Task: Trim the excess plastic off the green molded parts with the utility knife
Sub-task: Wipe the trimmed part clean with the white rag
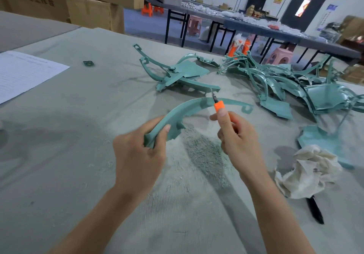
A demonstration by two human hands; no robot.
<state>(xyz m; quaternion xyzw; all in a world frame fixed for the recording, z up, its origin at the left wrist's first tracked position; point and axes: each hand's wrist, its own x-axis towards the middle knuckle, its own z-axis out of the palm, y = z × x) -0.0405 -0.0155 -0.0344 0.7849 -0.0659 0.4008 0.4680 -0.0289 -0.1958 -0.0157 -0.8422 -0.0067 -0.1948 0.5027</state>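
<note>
I have my left hand gripping the curved green part and my right hand holding the utility knife at its edge, shavings below it, a large pile beyond it probably untrimmed.

Even, soft indoor light, faint shadows on the table (edges bow outward), far background slightly blurred.

Parts pile far right on table, paper left, rag near right.
</note>
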